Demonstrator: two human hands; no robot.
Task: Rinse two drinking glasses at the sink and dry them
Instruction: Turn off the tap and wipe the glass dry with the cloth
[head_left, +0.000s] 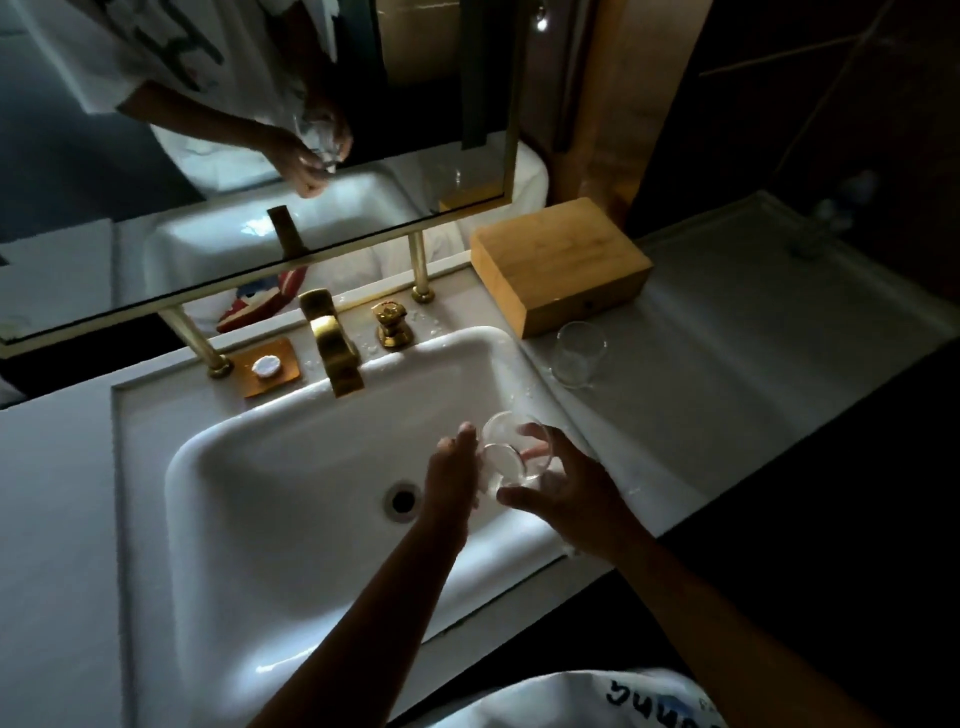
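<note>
Reaching in from the near edge, both forearms cross the white sink (156, 519) toward its right side. The right hand (566, 499) wraps a clear drinking glass (517, 447), thumb near and fingers curled round the far wall, clamped on it and tilting it with its mouth toward the left. The left hand (452, 470) presses against that open mouth, fingers together, with a bit of something white (488, 483) showing under them; whether it is cloth or paper cannot be told. Both hang over the basin, right of the drain (402, 500). Farther off, a second glass (577, 354) stands upright on the pale counter (753, 364) just right of the sink, apart from the hands. Behind it lies a wooden box (561, 265). At the sink's far rim stand a gold faucet (332, 343), a gold handle (392, 325) right of it, and a small tray (270, 366) to the left. A mirror (208, 156) stands beyond.
</note>
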